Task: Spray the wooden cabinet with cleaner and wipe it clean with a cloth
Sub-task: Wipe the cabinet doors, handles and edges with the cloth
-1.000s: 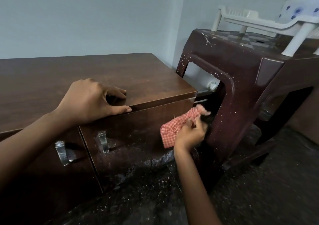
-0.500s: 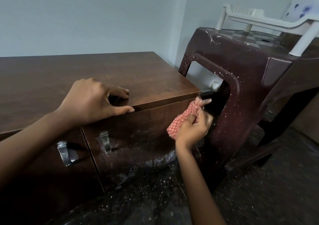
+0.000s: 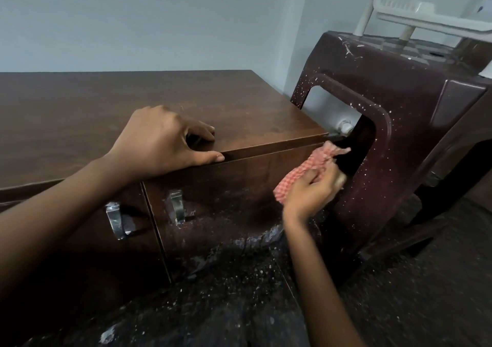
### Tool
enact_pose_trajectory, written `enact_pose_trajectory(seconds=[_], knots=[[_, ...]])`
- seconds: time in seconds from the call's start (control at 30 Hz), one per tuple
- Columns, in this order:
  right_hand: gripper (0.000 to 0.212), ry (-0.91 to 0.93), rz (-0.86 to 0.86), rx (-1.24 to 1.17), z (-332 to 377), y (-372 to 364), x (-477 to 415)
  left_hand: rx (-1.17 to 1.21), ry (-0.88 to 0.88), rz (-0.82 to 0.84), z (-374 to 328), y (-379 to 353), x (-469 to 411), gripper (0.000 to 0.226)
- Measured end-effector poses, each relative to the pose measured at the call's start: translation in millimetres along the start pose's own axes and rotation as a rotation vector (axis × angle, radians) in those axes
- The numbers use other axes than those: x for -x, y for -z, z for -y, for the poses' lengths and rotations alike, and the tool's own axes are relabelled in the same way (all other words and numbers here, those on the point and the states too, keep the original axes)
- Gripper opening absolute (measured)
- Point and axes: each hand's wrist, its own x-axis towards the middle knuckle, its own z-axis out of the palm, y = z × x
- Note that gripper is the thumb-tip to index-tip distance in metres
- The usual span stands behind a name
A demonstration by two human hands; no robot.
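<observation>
Right grip (image 3: 308,189): closed round a bunched red-and-white checked cloth (image 3: 314,160). The cloth is pressed to the upper right corner of the cabinet (image 3: 80,112) front, just under the overhanging top. One twisted end of the cloth sticks out past the fingers into the dark gap at the cabinet's right side. The hand is somewhat blurred, so the lie of the single fingers cannot be told.

Left grip (image 3: 159,144): grasps nothing. It rests on the front edge of the cabinet top, left of the cloth and well apart from it. The fingers are bent with their tips on the top surface, and the thumb lies along the front lip.

Cabinet: dark brown wood grain, low, with two doors. The top shows a pale worn patch near its right front corner. The right door (image 3: 239,187) is glossy above and heavily speckled and smeared toward its lower edge. Two metal handles (image 3: 175,208) sit on either side of the seam between the doors, below the left grip.

Right of the cabinet, just beside it, stands a dark maroon plastic chair (image 3: 399,133) flecked with white spots. A white rack (image 3: 426,16) stands on it. The floor (image 3: 399,293) before the cabinet is dark and speckled.
</observation>
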Motion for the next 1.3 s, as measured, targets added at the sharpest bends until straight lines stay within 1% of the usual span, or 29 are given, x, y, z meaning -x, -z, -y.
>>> enact_pose_trajectory(seconds=[0.1, 0.2, 0.27, 0.3, 0.37, 0.47, 0.53, 0.6, 0.7, 0.77, 0.8, 0.9, 0.97, 1.03, 1.1, 1.23, 1.27, 1.3], knots=[[0.02, 0.134, 0.203, -0.032, 4, 8, 77, 0.004, 0.022, -0.015, -2, 0, 0, 0.061], [0.023, 0.24, 0.437, -0.056, 11, 19, 142, 0.008, 0.039, -0.004, -2, 0, 0, 0.061], [0.025, 0.304, 0.542, -0.048, 7, 23, 153, 0.009, 0.038, 0.007, -2, 0, -1, 0.061], [0.023, 0.321, 0.565, -0.027, 3, 24, 149, 0.012, 0.039, 0.009, -1, 1, -1, 0.061], [0.017, 0.276, 0.559, 0.009, -7, 27, 135, 0.02, 0.049, 0.016, 0, 1, -1, 0.062], [0.021, 0.102, 0.445, 0.013, -12, 26, 116, 0.014, 0.059, 0.024, 0, 2, -1, 0.064], [0.019, 0.075, 0.366, 0.037, 0, 21, 111, 0.012, 0.068, 0.027, 1, 1, -2, 0.065], [0.021, 0.154, 0.335, 0.017, 18, 15, 116, 0.02, 0.078, 0.036, 1, 1, -2, 0.065], [0.021, 0.401, 0.391, -0.066, 41, 14, 140, 0.029, 0.08, 0.031, 3, 1, -2, 0.065], [0.02, 0.558, 0.474, 0.011, 33, 17, 155, 0.027, 0.079, 0.041, 3, 1, -2, 0.064], [0.019, 0.59, 0.511, 0.059, 23, 19, 160, 0.027, 0.082, 0.053, 3, 1, -2, 0.061], [0.02, 0.591, 0.609, 0.138, -1, 25, 166, 0.024, 0.081, 0.065, 3, 2, -3, 0.054], [0.023, 0.54, 0.641, 0.089, 2, 28, 163, 0.025, 0.079, 0.068, 2, 2, -3, 0.053], [0.022, 0.505, 0.588, 0.015, 20, 25, 157, 0.023, 0.079, 0.062, 3, 1, -3, 0.053], [0.019, 0.525, 0.528, -0.036, 42, 19, 149, 0.022, 0.073, 0.049, 3, 0, -3, 0.055], [0.012, 0.711, 0.478, 0.064, 48, 14, 139, 0.029, 0.054, 0.025, 5, -1, -2, 0.063], [0.01, 0.683, 0.436, 0.089, 41, 14, 133, 0.032, 0.051, 0.02, 5, -1, -2, 0.063], [0.01, 0.578, 0.399, 0.064, 39, 14, 124, 0.033, 0.05, 0.014, 5, 0, -1, 0.063]])
